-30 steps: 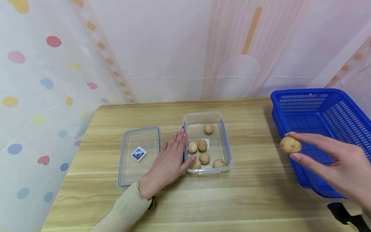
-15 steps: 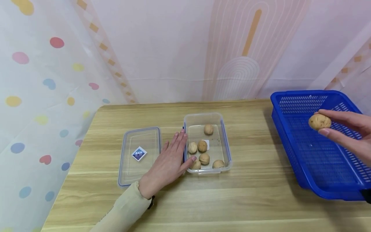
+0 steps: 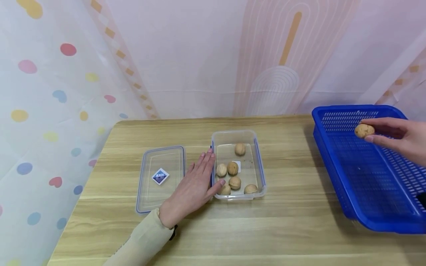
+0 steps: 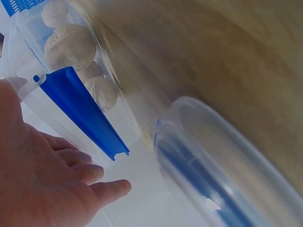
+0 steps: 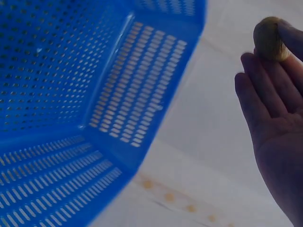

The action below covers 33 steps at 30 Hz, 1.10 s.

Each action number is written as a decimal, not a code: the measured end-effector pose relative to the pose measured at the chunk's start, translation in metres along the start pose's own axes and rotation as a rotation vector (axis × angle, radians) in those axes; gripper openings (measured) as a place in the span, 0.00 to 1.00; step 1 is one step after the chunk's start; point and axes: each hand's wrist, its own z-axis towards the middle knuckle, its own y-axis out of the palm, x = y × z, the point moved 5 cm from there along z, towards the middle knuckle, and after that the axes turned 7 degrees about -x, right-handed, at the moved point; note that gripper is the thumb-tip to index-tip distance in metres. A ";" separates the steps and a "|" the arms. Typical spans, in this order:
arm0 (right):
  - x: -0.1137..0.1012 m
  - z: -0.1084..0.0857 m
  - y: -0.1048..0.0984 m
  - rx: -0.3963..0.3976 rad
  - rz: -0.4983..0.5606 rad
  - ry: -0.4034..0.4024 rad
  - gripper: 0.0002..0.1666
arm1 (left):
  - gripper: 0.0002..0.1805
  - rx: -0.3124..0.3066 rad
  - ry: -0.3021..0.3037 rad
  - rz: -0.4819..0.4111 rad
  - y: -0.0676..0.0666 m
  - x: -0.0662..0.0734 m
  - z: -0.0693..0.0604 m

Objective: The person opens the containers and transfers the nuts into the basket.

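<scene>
A wood-grain tabletop [image 3: 293,236] is occupying the lower area, its far edge running along a pale printed backdrop [image 3: 186,55]. Multicoloured spots [image 3: 68,49] are marking the left section; a pink arch motif [image 3: 287,51] is rising right of centre. Diffuse light is casting soft shadows.

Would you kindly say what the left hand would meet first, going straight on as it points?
Probably the clear container, at its left side; the fingertips lie right at it, though contact is unclear.
</scene>
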 end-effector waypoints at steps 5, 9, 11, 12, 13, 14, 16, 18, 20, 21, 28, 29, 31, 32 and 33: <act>0.018 0.015 0.001 -0.121 -0.032 0.072 0.28 | 0.46 -0.001 -0.004 -0.007 0.001 0.000 0.000; 0.034 0.028 0.004 -0.220 -0.049 0.121 0.31 | 0.46 0.000 -0.010 -0.011 0.001 -0.001 -0.002; 0.042 0.032 0.008 -0.274 -0.065 0.148 0.33 | 0.46 -0.003 -0.011 -0.008 0.002 -0.001 -0.002; 0.045 0.033 0.011 -0.300 -0.069 0.157 0.34 | 0.46 -0.003 -0.009 -0.007 0.002 -0.001 -0.002; 0.048 0.034 0.014 -0.324 -0.073 0.162 0.35 | 0.46 -0.006 -0.008 -0.004 0.002 -0.001 -0.002; 0.052 0.034 0.018 -0.341 -0.080 0.166 0.35 | 0.46 -0.007 -0.006 -0.003 0.002 0.000 -0.002; 0.057 0.034 0.024 -0.374 -0.070 0.170 0.34 | 0.47 -0.012 -0.004 0.000 0.001 0.000 -0.002; 0.062 0.034 0.030 -0.402 -0.056 0.170 0.32 | 0.47 -0.016 -0.002 0.000 0.001 0.001 -0.001; 0.065 0.036 0.035 -0.419 -0.053 0.165 0.30 | 0.47 -0.022 -0.005 0.002 0.001 0.001 -0.001; 0.067 0.037 0.037 -0.430 -0.053 0.163 0.30 | 0.47 -0.026 -0.007 0.002 0.001 0.001 -0.001; 0.075 0.044 0.049 -0.482 -0.060 0.151 0.30 | 0.47 -0.026 -0.017 0.002 0.001 -0.001 -0.002; 0.077 0.044 0.051 -0.489 -0.060 0.150 0.30 | 0.48 -0.025 -0.015 0.002 0.001 -0.001 -0.002; 0.081 0.044 0.053 -0.499 -0.060 0.149 0.30 | 0.48 -0.024 -0.013 0.001 0.001 -0.001 -0.002; 0.084 0.045 0.055 -0.505 -0.057 0.153 0.30 | 0.48 -0.023 -0.011 -0.001 0.001 0.000 -0.002; 0.086 0.045 0.056 -0.511 -0.060 0.156 0.31 | 0.48 -0.023 -0.011 -0.002 0.002 0.000 -0.002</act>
